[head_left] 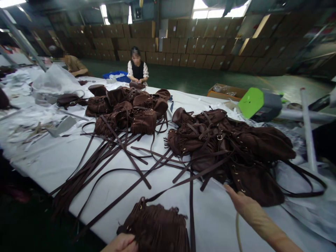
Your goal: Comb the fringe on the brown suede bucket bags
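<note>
Bag (164, 229), one, dark brown, fringed; location, near side of table. Left hand (123, 242): thumb and fingers clamped on the bag's left edge. Right hand (241, 201): beside the right bag pile (262, 143), at a pale item (217, 185), too blurred to tell whether gripped. Handling: best steadied by its edge, fringe uncreased. Edges: table edge slants away at left. Room: white covering (212, 218) right of the bag, strap (192, 210) alongside.
</note>
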A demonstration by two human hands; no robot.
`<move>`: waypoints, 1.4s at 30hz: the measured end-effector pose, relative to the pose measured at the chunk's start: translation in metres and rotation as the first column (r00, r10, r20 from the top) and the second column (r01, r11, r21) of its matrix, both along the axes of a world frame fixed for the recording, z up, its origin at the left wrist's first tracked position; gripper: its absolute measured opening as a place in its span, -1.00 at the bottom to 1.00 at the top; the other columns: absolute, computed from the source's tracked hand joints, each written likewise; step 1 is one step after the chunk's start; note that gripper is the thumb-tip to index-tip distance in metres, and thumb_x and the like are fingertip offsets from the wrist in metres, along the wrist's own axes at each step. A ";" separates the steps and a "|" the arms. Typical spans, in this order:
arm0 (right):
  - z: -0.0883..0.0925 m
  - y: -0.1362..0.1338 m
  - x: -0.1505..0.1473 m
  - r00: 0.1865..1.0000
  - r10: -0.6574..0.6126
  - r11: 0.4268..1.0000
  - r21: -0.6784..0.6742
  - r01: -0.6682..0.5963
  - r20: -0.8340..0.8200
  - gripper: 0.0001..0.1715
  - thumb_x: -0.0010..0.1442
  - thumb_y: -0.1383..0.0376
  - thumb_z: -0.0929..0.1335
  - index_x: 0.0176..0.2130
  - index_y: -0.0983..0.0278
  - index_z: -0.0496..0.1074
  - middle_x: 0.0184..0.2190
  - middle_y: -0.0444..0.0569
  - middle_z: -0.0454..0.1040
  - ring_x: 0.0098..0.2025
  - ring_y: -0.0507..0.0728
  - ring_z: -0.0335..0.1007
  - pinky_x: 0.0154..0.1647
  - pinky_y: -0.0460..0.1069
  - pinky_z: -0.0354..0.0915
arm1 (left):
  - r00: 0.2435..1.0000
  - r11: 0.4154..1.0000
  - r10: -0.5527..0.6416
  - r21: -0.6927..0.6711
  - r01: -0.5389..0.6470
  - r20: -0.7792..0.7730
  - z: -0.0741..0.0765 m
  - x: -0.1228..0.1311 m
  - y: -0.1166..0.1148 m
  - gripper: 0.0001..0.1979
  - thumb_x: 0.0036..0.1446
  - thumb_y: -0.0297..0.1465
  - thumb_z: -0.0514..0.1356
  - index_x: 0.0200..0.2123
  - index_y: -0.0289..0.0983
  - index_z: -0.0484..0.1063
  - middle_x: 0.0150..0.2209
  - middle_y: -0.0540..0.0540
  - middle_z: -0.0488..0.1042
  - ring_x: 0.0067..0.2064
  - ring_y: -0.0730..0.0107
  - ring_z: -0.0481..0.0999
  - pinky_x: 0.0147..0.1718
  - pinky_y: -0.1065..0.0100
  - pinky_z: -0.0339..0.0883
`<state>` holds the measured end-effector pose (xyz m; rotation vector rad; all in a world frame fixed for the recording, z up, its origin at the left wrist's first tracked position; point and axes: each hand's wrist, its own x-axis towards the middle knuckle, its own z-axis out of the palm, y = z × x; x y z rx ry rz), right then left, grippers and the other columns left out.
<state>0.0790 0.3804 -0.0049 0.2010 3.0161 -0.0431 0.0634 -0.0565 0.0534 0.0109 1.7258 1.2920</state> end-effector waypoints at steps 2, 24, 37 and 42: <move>-0.003 0.001 0.005 0.996 -0.076 0.980 -0.189 0.064 -0.054 -0.58 0.21 0.36 0.15 0.01 0.27 0.37 -0.44 0.08 0.53 -0.41 0.22 0.51 -0.40 0.04 0.31 | 0.976 0.997 -0.024 -0.074 0.008 -0.216 -0.012 -0.004 0.000 -0.53 0.14 0.03 0.04 -0.56 -0.23 0.27 -0.57 0.03 0.22 -0.49 0.42 0.20 -0.49 0.37 0.05; 0.033 -0.205 -0.018 0.821 0.459 0.885 -0.097 -0.455 0.339 -0.46 0.02 0.52 0.32 0.03 0.30 0.36 -0.31 0.14 0.50 -0.34 0.25 0.52 -0.46 -0.02 0.35 | 0.310 0.997 -0.040 -0.017 0.076 -0.950 -0.067 -0.012 0.034 -0.85 0.26 -0.50 -0.03 -0.27 -0.26 0.32 -0.33 -0.12 0.43 -0.24 0.23 0.36 -0.22 0.20 0.21; 0.045 -0.172 -0.042 0.825 0.521 0.820 0.394 -0.414 -0.217 -0.33 0.09 0.59 0.23 0.18 0.29 0.16 -0.47 -0.10 0.36 -0.59 0.03 0.32 -0.59 -0.10 0.19 | 0.843 0.922 0.376 0.246 -0.298 -0.385 -0.051 -0.057 0.072 -0.52 0.02 -0.19 0.29 -0.01 -0.29 0.37 -0.02 -0.20 0.48 0.03 0.12 0.41 0.06 0.22 0.21; 0.058 -0.163 -0.043 0.657 0.725 0.674 0.415 -0.612 -0.209 -0.39 0.10 0.55 0.24 0.14 0.32 0.21 -0.44 -0.05 0.39 -0.55 0.09 0.35 -0.57 -0.05 0.20 | 0.923 0.982 0.057 0.190 0.018 -0.381 -0.024 -0.055 0.086 -0.55 0.25 -0.08 -0.05 -0.46 -0.28 0.39 -0.52 -0.04 0.38 -0.42 0.35 0.38 -0.34 0.35 0.24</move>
